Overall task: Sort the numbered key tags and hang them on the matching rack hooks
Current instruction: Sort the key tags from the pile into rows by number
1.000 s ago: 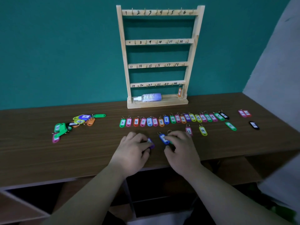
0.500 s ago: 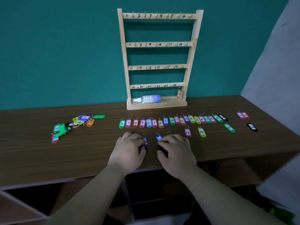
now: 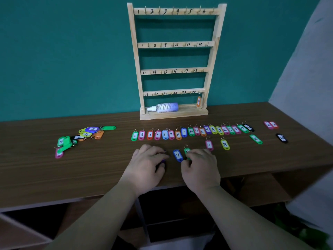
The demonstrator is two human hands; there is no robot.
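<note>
The left hand point(image 3: 147, 163) lies knuckles-up on the table point(image 3: 36, 168), fingers curled over a purple tag point(image 3: 163, 161), which is mostly hidden, so its number cannot be read. The right hand point(image 3: 200, 166) curls its fingertips onto the lower end of a green tag point(image 3: 187, 151); its number is also covered. Between the two hands, touching neither, lies a blue tag point(image 3: 178, 155) marked 7.

At 12 o'clock from the hands a row of tags point(image 3: 191, 131) reads 2 to 19 from left to right. Just in front of it lie a pink tag point(image 3: 209, 144) marked 12 and a yellow tag point(image 3: 224, 144) marked 14. At 10 o'clock sits a loose pile of tags point(image 3: 81, 136), with a broad stretch of bare tabletop between it and the left hand. Farther off at 12 o'clock stands the rack point(image 3: 173, 45), its four rails numbered 1 to 24. An orange tag point(image 3: 198, 101) hangs at hook 24, and a spray bottle point(image 3: 166, 107) lies on the rack's base.

The table's front edge runs at 6 o'clock, under both wrists.
</note>
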